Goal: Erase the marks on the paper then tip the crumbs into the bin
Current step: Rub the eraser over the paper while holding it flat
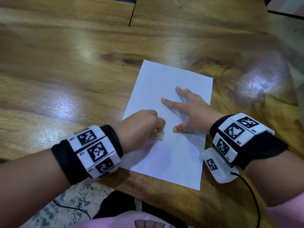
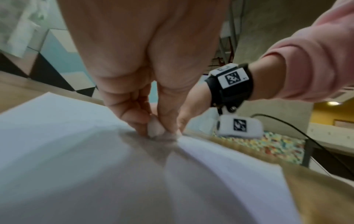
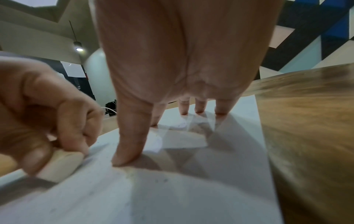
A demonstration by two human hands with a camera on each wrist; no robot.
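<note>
A white sheet of paper (image 1: pixel 174 153) lies on the wooden table (image 1: pixel 65 71). My left hand (image 1: pixel 141 127) pinches a small pale eraser (image 1: pixel 160 135) and holds it down against the sheet near its left edge. The same eraser (image 2: pixel 155 128) shows between thumb and fingers in the left wrist view, and the eraser (image 3: pixel 61 163) appears at the left of the right wrist view. My right hand (image 1: pixel 185 111) lies spread flat on the paper (image 3: pixel 191 189), fingers straight, thumb tip (image 3: pixel 124 159) pressing down. Tiny dark specks dot the sheet near the thumb.
The table's front edge (image 1: pixel 164 195) runs just below the paper. A black cable (image 1: pixel 251 195) trails from the right wrist device. A dark gap (image 1: pixel 132 12) splits the tabletop at the far side. No bin shows in any view.
</note>
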